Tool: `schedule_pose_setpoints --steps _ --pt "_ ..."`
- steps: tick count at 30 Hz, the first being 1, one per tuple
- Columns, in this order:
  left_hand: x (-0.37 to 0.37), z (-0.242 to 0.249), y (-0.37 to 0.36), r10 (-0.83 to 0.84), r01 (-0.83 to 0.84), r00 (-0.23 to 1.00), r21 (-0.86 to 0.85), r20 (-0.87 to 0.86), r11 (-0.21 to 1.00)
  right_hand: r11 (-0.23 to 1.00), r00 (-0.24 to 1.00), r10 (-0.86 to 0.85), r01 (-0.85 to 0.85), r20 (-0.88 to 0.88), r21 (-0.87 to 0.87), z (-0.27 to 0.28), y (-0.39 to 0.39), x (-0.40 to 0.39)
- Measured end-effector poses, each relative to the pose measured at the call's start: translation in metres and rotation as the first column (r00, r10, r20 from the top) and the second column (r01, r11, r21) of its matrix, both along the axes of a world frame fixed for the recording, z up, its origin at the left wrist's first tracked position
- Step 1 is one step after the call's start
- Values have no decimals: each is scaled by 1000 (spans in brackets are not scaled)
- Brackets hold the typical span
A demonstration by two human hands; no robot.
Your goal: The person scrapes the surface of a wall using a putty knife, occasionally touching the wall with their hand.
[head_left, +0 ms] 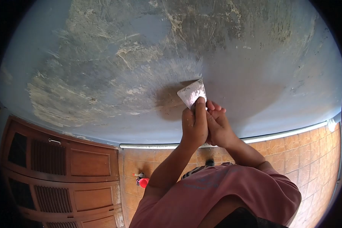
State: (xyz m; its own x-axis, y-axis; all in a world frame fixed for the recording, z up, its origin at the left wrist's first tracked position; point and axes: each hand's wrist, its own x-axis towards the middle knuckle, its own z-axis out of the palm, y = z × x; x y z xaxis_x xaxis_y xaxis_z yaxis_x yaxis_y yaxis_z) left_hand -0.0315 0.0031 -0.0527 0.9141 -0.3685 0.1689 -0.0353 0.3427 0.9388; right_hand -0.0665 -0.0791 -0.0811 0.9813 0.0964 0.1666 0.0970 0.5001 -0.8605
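Note:
A putty knife [193, 93] with a broad, whitish-smeared metal blade meets the blue wall [250, 72], its edge angled up and to the left. My left hand [194, 127] is closed around it, with the thumb pressed along the base of the blade. Close against it, my right hand [218, 127] is wrapped around the same grip from the right, some fingertips showing beyond. Both hands hide the handle. Above and left of the blade spreads a rough patch [91, 72] where the paint is scraped off and grey and tan surface shows.
Brown wooden doors [91, 162] with slatted panels and a metal handle stand at lower left. A pale pipe [288, 132] runs along the wall's foot. On the tiled floor [285, 152], a red cup [144, 182] sits beside small items that I cannot make out.

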Motion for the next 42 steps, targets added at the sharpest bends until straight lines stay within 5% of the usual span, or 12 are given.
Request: schedule_pose_setpoints --steps 7,10,13,18,23,26,29,33,37,42 --pt "-5 0 6 -23 23 998 -5 -51 1000 999 999 -39 39 -8 -20 -4 7 -5" --pt "-1 13 0 -41 40 995 -9 -89 999 987 998 -44 51 -50 151 5 6 2" --pt "-5 12 2 -43 43 996 2 -75 999 1000 1000 15 -14 5 -9 4 -4 0" --pt "5 10 -3 -50 51 998 -21 42 998 979 978 -203 201 40 43 3 11 9" --pt "2 41 -15 -132 137 988 -70 75 988 992 991 -123 124 61 -20 47 -13 -5" --pt "0 2 -2 -41 42 999 -43 10 998 980 979 -189 193 81 -47 -6 5 5" --pt "5 13 -9 -37 39 999 -46 35 998 960 958 -240 258 156 -105 27 -3 3" --pt "2 53 -21 -34 35 999 -8 37 999 993 989 -112 115 97 -26 43 -17 7" --pt "0 8 -3 -28 29 999 -61 23 998 981 993 -102 111 60 -162 17 -5 -3" --pt "10 34 -12 -28 30 998 -28 53 999 980 978 -173 182 118 -75 24 -5 11"
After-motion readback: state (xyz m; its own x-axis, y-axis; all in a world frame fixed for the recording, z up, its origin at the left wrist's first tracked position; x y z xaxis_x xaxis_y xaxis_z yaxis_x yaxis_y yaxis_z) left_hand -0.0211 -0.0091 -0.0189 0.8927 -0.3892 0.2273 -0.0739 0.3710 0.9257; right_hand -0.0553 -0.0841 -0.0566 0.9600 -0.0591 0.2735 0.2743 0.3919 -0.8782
